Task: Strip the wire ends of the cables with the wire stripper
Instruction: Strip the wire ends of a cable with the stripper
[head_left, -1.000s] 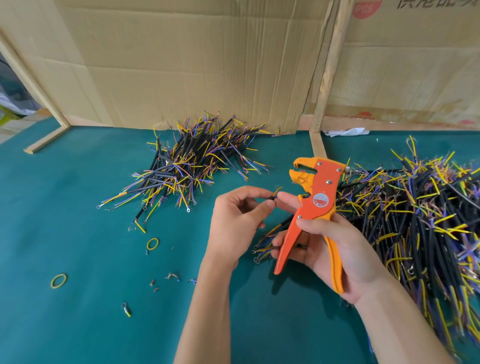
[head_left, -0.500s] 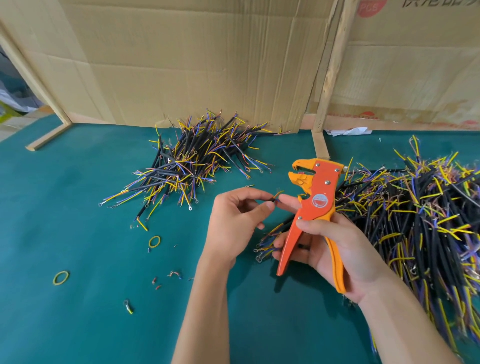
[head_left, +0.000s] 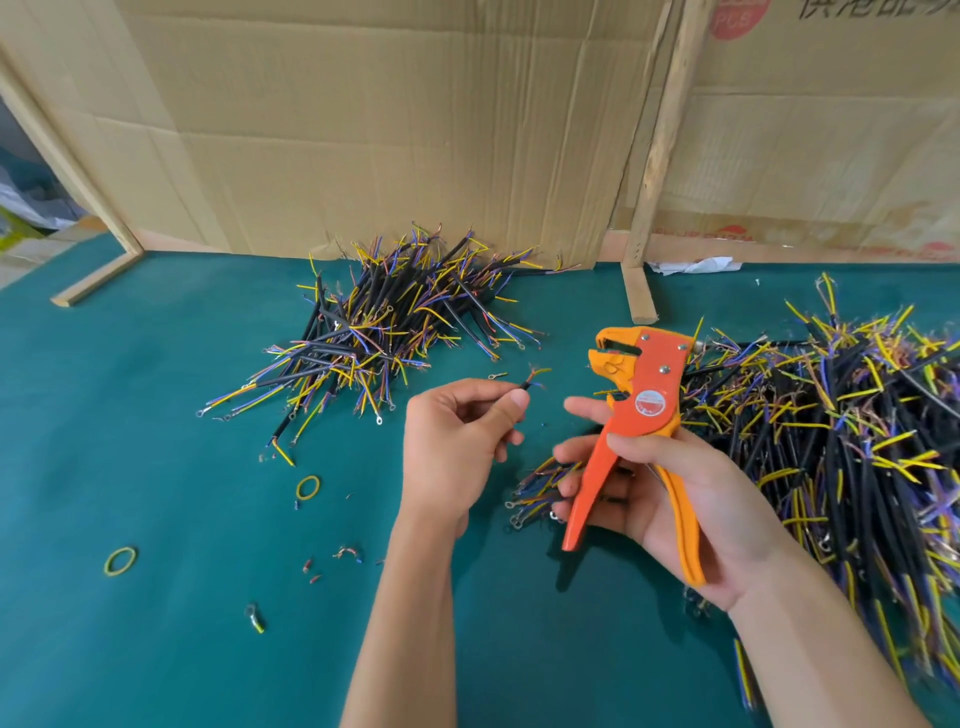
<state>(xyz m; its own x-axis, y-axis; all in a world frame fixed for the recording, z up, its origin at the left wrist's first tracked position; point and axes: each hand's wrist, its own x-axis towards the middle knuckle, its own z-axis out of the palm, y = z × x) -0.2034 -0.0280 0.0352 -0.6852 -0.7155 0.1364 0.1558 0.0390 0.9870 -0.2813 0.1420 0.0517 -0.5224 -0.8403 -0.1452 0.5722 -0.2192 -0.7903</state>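
Observation:
My left hand (head_left: 457, 441) pinches a short black cable (head_left: 527, 384) between thumb and fingers; its frayed coloured wire ends stick out to the upper right. My right hand (head_left: 670, 488) grips the orange wire stripper (head_left: 639, 410) by its handles, jaws pointing up and left. It also holds a small bundle of cables (head_left: 535, 493) under the fingers. The cable tip and the stripper jaws are apart, with a gap of table between them.
A pile of cables (head_left: 384, 327) lies at the back centre of the green table (head_left: 130, 415), and a larger heap (head_left: 841, 431) fills the right side. Yellow rubber bands (head_left: 307, 487) and wire scraps (head_left: 348, 553) lie at front left. Cardboard walls (head_left: 389, 130) stand behind.
My left hand has pulled the cable away to the left from my right fingers, opening a gap. The stripper has stayed roughly in place.

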